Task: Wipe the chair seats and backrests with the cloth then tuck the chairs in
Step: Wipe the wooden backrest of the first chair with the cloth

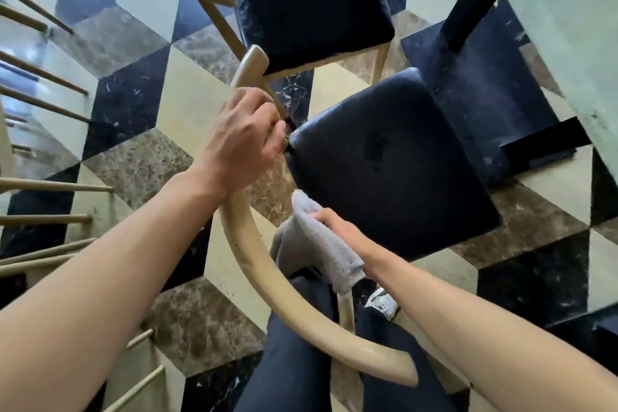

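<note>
Left grip [239,134], at ten o'clock of the near seat, is curled round the curved backrest rail [257,264] of the near chair, fingers wrapped over the top of the wood; right grip [341,227], at six o'clock of the same seat, is clamped on the grey cloth [321,244], thumb and fingers pinching it round an upright spindle below the rail.

Head view, looking steeply down: cloth sits on the backrest frame, just beside the rear edge of the near seat [391,164] and touching the right grip; it hangs at five o'clock of the left grip, near but apart. Near seat is dark and padded, with a dull blotch toward its centre; a second chair [311,3] with a like seat stands at twelve o'clock, close to the first. Worktop [568,27], pale green, lies at two o'clock with its dark base under it; neither chair looks tucked in. Patterned tile floor [187,110] shows all round; more wooden spindles run along the nine o'clock edge.

Judgement: step in hand is wiping the backrest; done well, the left grip steadies the rail while the cloth is drawn the full length of each spindle and along the curve, folded to a clean face; seat blotch would want a firm pass before tucking.
</note>
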`<act>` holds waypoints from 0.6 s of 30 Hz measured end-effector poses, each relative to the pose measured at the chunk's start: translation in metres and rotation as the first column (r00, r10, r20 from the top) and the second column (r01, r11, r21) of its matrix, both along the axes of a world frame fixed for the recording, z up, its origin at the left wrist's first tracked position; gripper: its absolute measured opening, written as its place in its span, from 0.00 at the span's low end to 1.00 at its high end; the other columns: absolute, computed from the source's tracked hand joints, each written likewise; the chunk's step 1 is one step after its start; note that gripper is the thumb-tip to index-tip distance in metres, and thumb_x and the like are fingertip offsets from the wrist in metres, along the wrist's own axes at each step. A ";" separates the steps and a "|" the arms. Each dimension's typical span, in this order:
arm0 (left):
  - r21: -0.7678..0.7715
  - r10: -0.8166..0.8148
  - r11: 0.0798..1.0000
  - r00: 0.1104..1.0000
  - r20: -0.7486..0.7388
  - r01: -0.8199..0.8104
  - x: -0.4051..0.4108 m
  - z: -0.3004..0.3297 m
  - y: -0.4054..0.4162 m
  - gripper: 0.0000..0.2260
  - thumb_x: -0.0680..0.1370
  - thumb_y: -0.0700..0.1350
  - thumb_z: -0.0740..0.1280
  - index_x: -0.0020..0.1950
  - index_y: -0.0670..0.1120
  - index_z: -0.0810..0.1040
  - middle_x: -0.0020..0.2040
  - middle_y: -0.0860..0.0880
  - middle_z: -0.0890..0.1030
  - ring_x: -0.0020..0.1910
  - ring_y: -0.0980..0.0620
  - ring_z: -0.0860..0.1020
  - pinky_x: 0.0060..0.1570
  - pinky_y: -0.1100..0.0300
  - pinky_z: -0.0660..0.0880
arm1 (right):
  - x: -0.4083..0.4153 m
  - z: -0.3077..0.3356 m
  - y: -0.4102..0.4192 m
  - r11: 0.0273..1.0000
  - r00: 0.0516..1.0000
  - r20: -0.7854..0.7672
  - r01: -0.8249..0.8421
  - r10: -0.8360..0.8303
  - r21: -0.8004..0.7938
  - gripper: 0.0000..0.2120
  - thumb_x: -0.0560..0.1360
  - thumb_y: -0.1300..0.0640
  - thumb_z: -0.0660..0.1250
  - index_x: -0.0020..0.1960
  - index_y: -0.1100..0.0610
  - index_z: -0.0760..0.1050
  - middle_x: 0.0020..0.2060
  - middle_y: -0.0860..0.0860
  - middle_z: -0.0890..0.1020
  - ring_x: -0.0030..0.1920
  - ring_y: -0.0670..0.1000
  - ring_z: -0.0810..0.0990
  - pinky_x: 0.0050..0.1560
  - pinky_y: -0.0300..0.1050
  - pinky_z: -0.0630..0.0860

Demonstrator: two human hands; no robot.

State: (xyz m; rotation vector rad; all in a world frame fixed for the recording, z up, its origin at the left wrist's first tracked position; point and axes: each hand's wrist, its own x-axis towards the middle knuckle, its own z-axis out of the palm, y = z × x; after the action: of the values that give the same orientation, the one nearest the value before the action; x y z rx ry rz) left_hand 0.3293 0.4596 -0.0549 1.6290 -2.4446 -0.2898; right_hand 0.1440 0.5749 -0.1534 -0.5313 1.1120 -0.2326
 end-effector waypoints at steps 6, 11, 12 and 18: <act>0.111 0.211 0.974 0.966 -0.148 -0.196 0.032 -0.004 -0.033 0.15 0.81 0.42 0.62 0.66 0.39 0.73 0.64 0.42 0.71 0.60 0.47 0.72 0.58 0.57 0.70 | 0.057 0.017 -0.090 0.810 0.798 0.142 0.580 -0.586 0.084 0.17 0.78 0.45 0.63 0.52 0.56 0.83 0.44 0.54 0.86 0.46 0.53 0.83 0.47 0.48 0.80; 0.230 0.348 0.930 0.885 -0.310 -0.285 0.028 -0.012 -0.079 0.11 0.81 0.51 0.59 0.59 0.47 0.74 0.56 0.47 0.73 0.48 0.57 0.72 0.49 0.68 0.67 | 0.098 0.024 -0.134 0.782 0.779 0.142 0.621 -0.610 -0.049 0.21 0.78 0.42 0.61 0.54 0.55 0.84 0.48 0.57 0.87 0.49 0.54 0.85 0.55 0.52 0.82; 0.263 0.395 0.911 0.855 -0.337 -0.317 0.026 -0.014 -0.093 0.10 0.81 0.53 0.59 0.55 0.50 0.74 0.53 0.49 0.75 0.46 0.57 0.73 0.48 0.67 0.69 | 0.107 0.022 -0.141 0.805 0.809 0.129 0.586 -0.574 -0.095 0.19 0.78 0.42 0.60 0.49 0.53 0.84 0.43 0.53 0.87 0.45 0.50 0.86 0.47 0.46 0.82; 0.409 0.398 0.869 0.883 -0.248 -0.277 0.007 -0.030 -0.141 0.13 0.81 0.55 0.60 0.44 0.49 0.77 0.36 0.55 0.79 0.34 0.58 0.77 0.32 0.65 0.69 | 0.141 -0.002 -0.170 0.813 0.832 0.023 0.547 -0.554 -0.200 0.20 0.80 0.43 0.57 0.38 0.49 0.81 0.34 0.50 0.82 0.38 0.47 0.80 0.43 0.46 0.77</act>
State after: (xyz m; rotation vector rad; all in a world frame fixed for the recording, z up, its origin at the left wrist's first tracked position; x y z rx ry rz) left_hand 0.3364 0.3190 -0.0852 1.9355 -1.8889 -0.9198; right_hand 0.2852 0.4047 -0.1558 -0.3752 1.2691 -0.8561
